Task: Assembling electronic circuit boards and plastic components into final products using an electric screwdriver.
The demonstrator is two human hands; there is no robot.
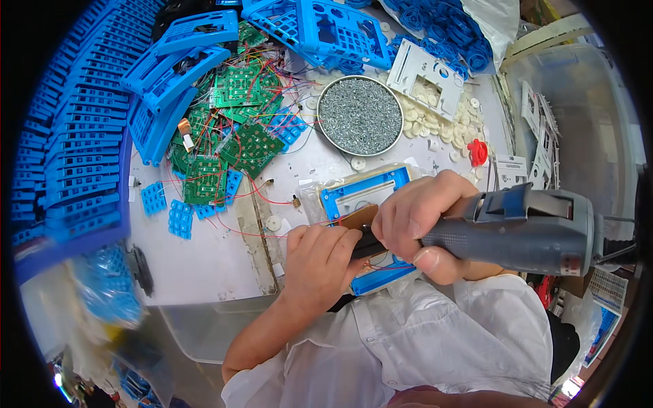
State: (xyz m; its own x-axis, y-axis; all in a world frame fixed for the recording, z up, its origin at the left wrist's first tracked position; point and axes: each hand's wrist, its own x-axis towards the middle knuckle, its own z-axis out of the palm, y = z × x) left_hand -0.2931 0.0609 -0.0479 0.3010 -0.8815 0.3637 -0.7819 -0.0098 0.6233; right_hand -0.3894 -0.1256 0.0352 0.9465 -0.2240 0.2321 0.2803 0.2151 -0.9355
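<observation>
My right hand (425, 221) is wrapped around a grey electric screwdriver (517, 231), held nearly level with its rear end to the right. A dark piece (368, 245), perhaps the screwdriver's front end, lies between my two hands. My left hand (320, 262) is closed, its fingers curled beside that dark piece; what they hold is hidden. Beneath both hands lies a blue plastic housing frame (333, 202) with a white panel inside. A brown flat piece (359, 217) shows between the hands, and thin red wires run into the frame. The screwdriver's tip is hidden.
A round tin (322, 129) full of small screws stands beyond the housing. Wired green circuit boards (204, 178) and blue keypads (180, 219) are heaped at left, beside stacked blue housings (81, 146). White discs (425, 122), a white panel (427, 78) and a red part (477, 152) lie right.
</observation>
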